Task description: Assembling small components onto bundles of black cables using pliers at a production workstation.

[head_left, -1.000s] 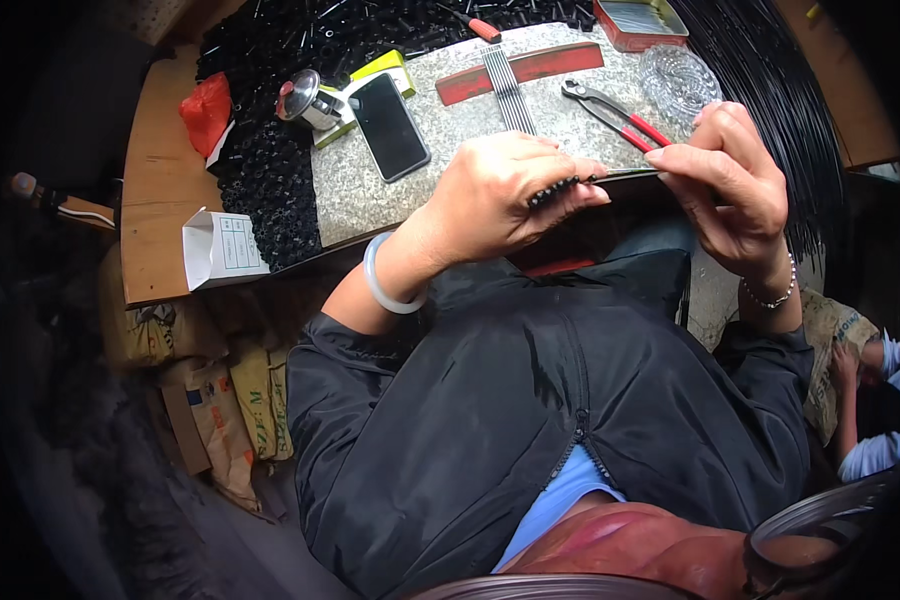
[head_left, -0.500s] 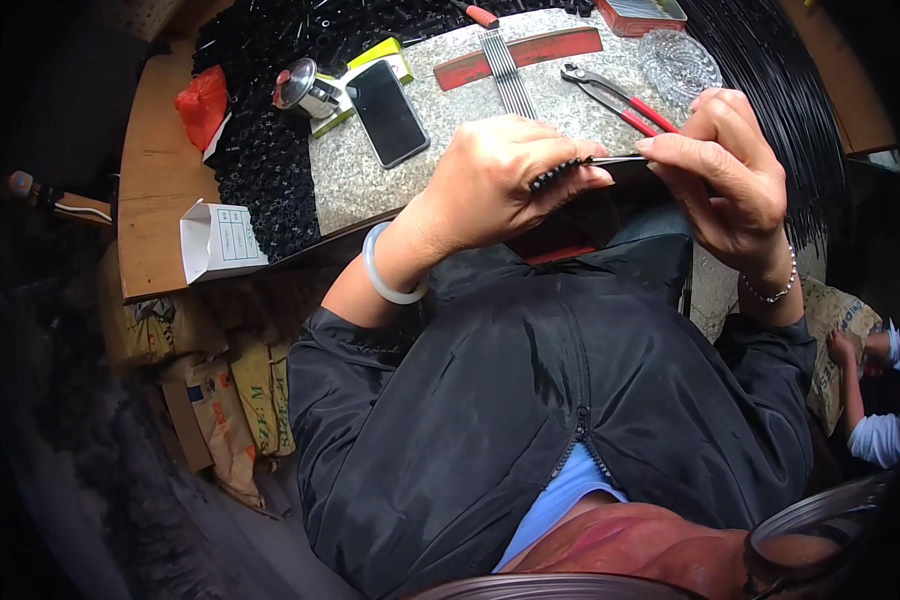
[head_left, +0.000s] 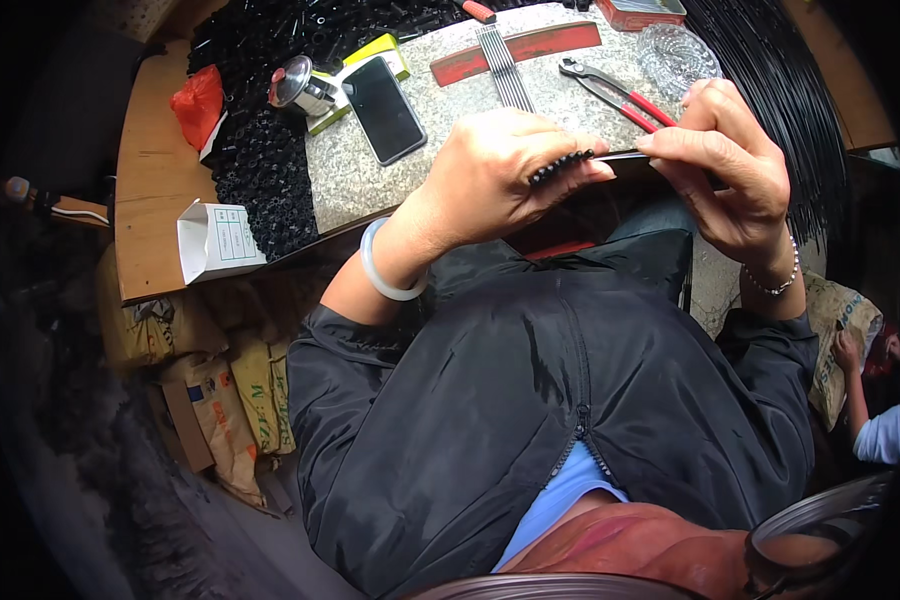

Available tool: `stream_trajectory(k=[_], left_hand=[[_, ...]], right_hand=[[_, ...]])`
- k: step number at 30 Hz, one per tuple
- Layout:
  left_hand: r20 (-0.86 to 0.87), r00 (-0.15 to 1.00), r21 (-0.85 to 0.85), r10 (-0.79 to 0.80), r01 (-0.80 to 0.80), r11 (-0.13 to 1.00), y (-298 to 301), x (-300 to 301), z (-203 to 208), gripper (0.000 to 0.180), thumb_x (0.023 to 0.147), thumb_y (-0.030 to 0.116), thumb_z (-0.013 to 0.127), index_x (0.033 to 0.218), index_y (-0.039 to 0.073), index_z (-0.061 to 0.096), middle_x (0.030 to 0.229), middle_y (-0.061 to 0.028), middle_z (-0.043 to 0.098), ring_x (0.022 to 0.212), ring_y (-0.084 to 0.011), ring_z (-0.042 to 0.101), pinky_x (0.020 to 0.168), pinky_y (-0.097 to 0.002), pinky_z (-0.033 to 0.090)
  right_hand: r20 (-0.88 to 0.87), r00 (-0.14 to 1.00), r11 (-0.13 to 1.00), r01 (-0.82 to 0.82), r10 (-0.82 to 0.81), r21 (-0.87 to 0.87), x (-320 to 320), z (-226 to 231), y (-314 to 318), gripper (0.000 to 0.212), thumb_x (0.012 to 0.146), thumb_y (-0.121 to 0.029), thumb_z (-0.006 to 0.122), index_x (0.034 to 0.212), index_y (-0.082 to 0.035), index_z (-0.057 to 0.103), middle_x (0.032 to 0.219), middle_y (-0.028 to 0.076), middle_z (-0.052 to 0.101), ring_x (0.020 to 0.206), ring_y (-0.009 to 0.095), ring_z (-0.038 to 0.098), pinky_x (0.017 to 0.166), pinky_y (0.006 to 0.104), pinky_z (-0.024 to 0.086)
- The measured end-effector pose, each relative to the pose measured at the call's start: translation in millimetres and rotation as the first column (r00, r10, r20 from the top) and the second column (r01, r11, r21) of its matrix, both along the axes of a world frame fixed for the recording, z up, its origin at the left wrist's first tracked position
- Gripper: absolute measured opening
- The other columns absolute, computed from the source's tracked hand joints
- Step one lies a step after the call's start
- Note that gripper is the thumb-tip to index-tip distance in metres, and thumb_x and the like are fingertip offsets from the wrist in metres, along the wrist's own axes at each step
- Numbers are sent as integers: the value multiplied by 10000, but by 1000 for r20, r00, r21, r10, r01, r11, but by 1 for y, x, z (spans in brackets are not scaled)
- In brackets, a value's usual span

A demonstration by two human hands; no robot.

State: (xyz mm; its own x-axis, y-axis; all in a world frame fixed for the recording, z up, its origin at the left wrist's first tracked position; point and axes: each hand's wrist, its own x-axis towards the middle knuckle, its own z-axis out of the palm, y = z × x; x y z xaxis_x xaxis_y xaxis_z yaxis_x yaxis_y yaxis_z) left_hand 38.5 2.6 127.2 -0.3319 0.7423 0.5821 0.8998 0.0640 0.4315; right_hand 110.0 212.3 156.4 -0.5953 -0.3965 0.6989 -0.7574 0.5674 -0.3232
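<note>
Above the near edge of the table, my left hand (head_left: 495,180) is closed around a row of small black bead-like pieces (head_left: 560,168), whose ends stick out between thumb and fingers. My right hand (head_left: 725,165) pinches a thin, shiny, pin-like piece (head_left: 622,155) between thumb and forefinger. That piece reaches across to the end of the black row, though its exact contact is too small to make out. Just beyond my left hand, several thin grey rods (head_left: 508,75) lie side by side over a worn red bar (head_left: 560,42). Red-handled pliers (head_left: 610,92) rest near my right hand.
A phone (head_left: 384,110), a metal-lidded jar (head_left: 305,88) and a white box (head_left: 215,240) stand left among heaps of black parts (head_left: 240,190). At right are a coiled clear strand (head_left: 678,60) and long black rods (head_left: 770,110). A co-worker's arm (head_left: 860,400) shows at far right.
My hands keep nearly the same pose, with the black row turned slightly. The view has shifted a little, and the co-worker's arm at the right has moved.
</note>
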Motion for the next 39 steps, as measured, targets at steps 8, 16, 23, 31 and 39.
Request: stream_trajectory(k=[8,16,23,31,39], left_hand=[[4,1000,-21,-1,1,1000,0,0,-1,177,763,127,678,927,60,669,748,-69,655,659,-210,630,581,-275,485],[-9,1000,-7,-10,10,1000,1,-1,-1,186,753,141,688,917,55,669,755,-68,653,654,-211,628,571,-274,483],[-34,999,7,-43,43,999,3,1,1,262,698,232,734,856,40,651,748,-88,634,653,-251,621,564,-298,484],[-96,994,-26,-47,45,999,8,-3,-6,330,708,411,685,813,99,655,632,-36,594,568,-217,593,494,-318,462],[-89,995,-20,-53,51,998,8,-5,-14,333,711,413,677,795,94,632,648,-37,591,586,-232,598,495,-318,466]], right_hand=[[-28,999,999,36,-36,6,-1,2,5,181,700,-13,679,875,-39,647,676,38,485,629,180,458,580,281,359],[6,999,999,-34,34,18,-2,-1,2,222,693,65,642,906,5,630,685,36,445,644,174,411,586,274,348],[-13,999,997,-34,35,70,-2,-2,-5,254,627,-6,703,878,-23,664,693,25,455,637,169,422,629,296,366],[-80,993,991,-84,93,109,-8,-6,-7,258,669,-69,694,915,-13,643,718,33,481,667,188,472,748,369,415],[-9,975,965,-219,220,-145,-7,-19,-18,619,743,-287,706,1207,-4,412,1048,163,450,894,230,479,817,383,416]])
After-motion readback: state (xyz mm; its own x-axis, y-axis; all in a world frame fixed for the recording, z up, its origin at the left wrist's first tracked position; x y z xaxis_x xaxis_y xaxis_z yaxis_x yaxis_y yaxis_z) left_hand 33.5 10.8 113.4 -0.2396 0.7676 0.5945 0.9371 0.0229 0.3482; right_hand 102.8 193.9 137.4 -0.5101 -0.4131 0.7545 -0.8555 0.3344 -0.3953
